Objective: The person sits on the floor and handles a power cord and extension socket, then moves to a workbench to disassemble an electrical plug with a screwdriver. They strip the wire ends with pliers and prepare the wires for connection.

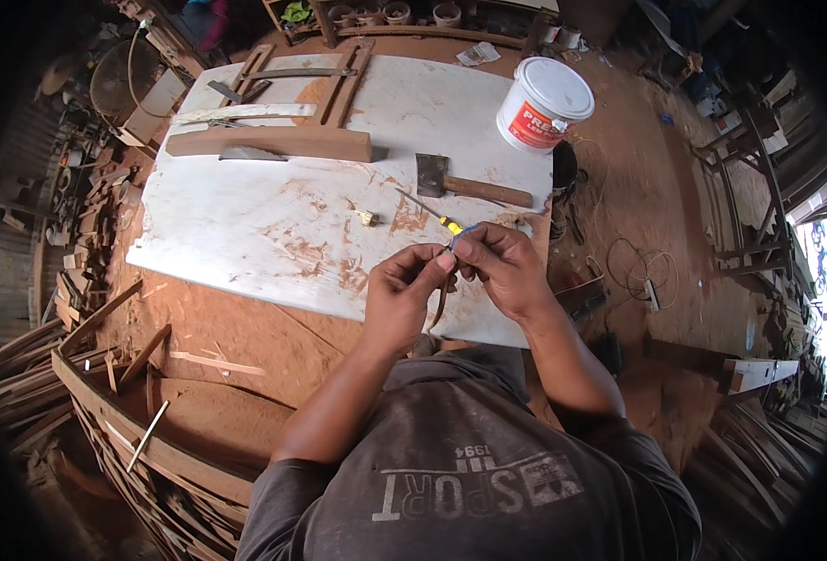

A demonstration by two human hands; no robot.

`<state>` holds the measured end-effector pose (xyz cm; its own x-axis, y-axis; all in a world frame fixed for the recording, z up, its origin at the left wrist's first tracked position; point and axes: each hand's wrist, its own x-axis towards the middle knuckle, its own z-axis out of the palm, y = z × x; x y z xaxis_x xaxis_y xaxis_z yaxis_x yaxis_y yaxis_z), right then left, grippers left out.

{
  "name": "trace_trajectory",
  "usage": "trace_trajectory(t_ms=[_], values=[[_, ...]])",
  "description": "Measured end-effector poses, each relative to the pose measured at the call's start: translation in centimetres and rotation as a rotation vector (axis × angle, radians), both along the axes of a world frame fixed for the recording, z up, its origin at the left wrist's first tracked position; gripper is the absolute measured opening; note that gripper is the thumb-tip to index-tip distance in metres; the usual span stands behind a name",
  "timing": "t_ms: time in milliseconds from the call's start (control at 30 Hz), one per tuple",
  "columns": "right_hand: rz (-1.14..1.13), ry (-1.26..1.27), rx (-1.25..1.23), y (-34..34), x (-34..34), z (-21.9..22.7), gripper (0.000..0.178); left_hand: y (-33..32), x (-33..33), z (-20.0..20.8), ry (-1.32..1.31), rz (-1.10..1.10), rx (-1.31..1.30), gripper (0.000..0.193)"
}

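Note:
My left hand is closed, with thumb and forefinger pinched together. A thin dark brown strip hangs below its fingertips. Close beside it, my right hand is closed too, its fingertips meeting those of the left; what they pinch is too small to make out. A screwdriver with a yellow and blue handle points up and left from behind the right fingers. Whether that hand grips it or it lies on the table is unclear. A small pale yellowish piece lies left of the screwdriver.
On the white, dust-strewn table lie a hatchet, a long wooden block and a wooden frame saw. A white lidded bucket stands at the far right. Wood strips are stacked at lower left; a cable lies right.

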<state>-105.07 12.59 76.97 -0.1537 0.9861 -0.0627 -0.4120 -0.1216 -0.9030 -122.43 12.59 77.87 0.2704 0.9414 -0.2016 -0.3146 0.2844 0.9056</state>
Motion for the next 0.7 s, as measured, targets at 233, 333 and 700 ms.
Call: trace_trajectory(t_ms=[233,333,700], values=[[0.099,0.352,-0.067,-0.6,-1.4,0.7,0.013,-0.4,-1.3,1.2,-0.419,-0.103,-0.243,0.018],[0.097,0.423,-0.111,-0.9,-1.7,-0.1,0.013,-0.6,-1.6,1.0,-0.525,-0.11,-0.313,0.017],[-0.023,-0.14,0.084,-1.5,-2.6,3.3,0.016,-0.7,-3.7,2.9,0.363,-0.157,0.391,0.014]])
